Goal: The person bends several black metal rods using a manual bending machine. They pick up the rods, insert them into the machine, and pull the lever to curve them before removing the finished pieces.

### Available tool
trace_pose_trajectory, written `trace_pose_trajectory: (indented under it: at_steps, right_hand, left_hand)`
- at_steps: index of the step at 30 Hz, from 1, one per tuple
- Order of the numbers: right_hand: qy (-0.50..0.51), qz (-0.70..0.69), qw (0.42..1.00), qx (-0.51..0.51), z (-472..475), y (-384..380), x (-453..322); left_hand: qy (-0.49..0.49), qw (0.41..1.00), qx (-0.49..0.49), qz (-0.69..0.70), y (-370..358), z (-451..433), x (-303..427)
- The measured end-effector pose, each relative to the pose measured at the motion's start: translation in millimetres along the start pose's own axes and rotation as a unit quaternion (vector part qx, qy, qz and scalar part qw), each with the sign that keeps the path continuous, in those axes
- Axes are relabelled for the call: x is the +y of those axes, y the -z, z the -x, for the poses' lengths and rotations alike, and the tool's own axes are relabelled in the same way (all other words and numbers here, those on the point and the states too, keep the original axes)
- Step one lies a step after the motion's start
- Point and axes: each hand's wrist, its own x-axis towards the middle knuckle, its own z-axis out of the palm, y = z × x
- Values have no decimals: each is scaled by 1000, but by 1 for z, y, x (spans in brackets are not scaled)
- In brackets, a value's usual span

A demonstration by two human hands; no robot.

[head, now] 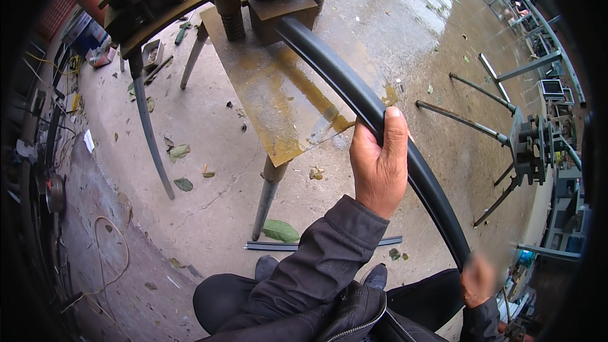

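Note:
A long black profile bar [342, 73], bowed by the lens, runs from a rusty metal block [280, 9] on the stand down to my right side. Around its middle is my left hand [382, 166], thumb on top and fingers wrapped beneath. My right hand [477, 278], partly blurred, grips the near end. The bar's far end meets the block; whether it enters a slot there I cannot tell. Below the bar lies the stand's wet, rust-stained steel plate [251, 99], carried on a metal leg [266, 204]. Thick spring-wound posts [230, 14] rise from the plate.
Another rusty press stand [137, 28] is at the upper left. A metal stand with legs [522, 147] is at the right. A dark strip [270, 246] lies before my feet, near a green leaf [281, 231]. A thin cable [97, 247] curls on the left floor.

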Motion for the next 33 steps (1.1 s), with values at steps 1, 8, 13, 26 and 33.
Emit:
trace_pose_trajectory:
  at_steps: [1, 8, 13, 26, 33]
  right_hand:
    - [4, -2, 1000, 8, 0, -1, 0]
    - [-40, -33, 998, -30, -3, 2, 5]
    - [8, 24, 999, 37, -2, 1, 10]
    - [11, 98, 995, 35, 51, 1, 54]
    - [-77, -117, 987, -83, 11, 24, -68]
  left_hand:
    - [1, 1000, -2, -1, 0, 0, 0]
    - [1, 1000, -8, -23, -2, 0, 3]
    - [14, 999, -24, 22, -1, -3, 0]
    - [10, 996, -50, 77, 0, -7, 3]
    - [36, 997, -49, 55, 9, -3, 7]
